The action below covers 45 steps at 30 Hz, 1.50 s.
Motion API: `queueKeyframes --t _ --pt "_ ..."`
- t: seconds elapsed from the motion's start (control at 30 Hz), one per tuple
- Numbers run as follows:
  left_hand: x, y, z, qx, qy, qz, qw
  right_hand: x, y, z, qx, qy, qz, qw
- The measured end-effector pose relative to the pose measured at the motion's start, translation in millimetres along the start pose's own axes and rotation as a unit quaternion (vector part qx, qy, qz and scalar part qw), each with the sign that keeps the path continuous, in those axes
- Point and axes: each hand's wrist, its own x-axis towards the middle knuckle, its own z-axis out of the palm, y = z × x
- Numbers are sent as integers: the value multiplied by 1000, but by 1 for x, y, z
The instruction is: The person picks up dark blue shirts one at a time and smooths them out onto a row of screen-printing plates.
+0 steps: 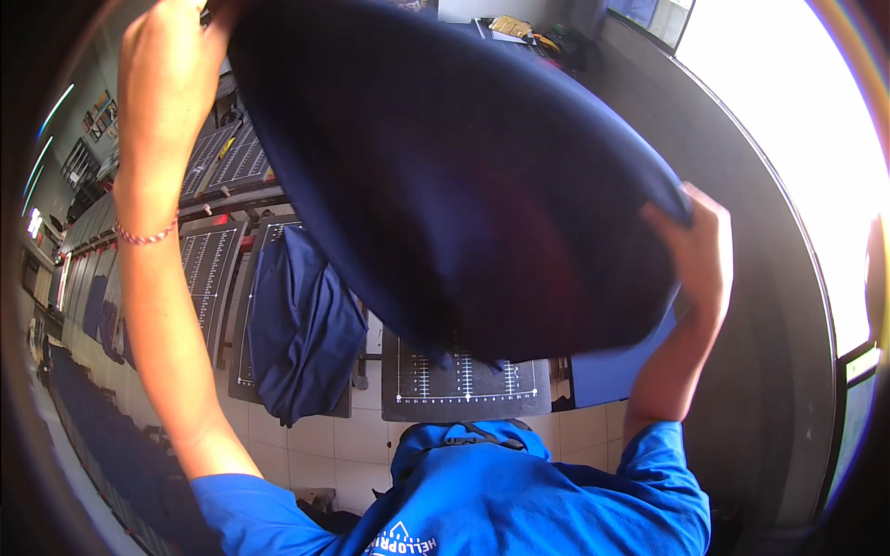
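A large piece of dark navy cloth (445,167) is stretched in the air between my raised hands, bellied out and partly blurred by motion. My left hand (171,65), high at the upper left, is closed on one corner; its fingertips are partly cut off by the frame. At the right, my right hand (700,255) pinches the opposite edge between thumb and fingers. Beneath the lower edge of the cloth shows a dark board with white ruled scales (468,394), its far part hidden. What kind of garment the cloth is, I cannot tell.
Left of the board, another navy cloth (301,324) lies crumpled over a second ruled board (243,371). Further ruled boards (209,264) run along the left. A blue flat surface (603,380) sits at the right, beside a grey wall (751,278) below a bright window.
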Motion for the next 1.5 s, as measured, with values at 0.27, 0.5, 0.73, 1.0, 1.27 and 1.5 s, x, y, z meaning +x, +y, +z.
queueKeyframes --t 0.27,0.5,0.73,1.0,1.27,1.5 --pt "-59 -84 142 209 -126 -3 970 138 96 33 -261 78 6 962" --pt "-32 -94 63 -428 73 -297 851 97 90 -29 -148 203 -61 966" --pt "-173 -8 -69 -468 278 -392 742 -62 66 -67 68 141 -95 983" --pt "-408 9 -69 -373 -290 -524 708 -187 131 39 219 -142 148 954" --pt "-551 26 -38 -304 -544 -563 542 -296 210 114 116 -417 280 857" --pt "-576 60 41 -301 -536 -545 570 -300 248 219 203 -316 316 871"
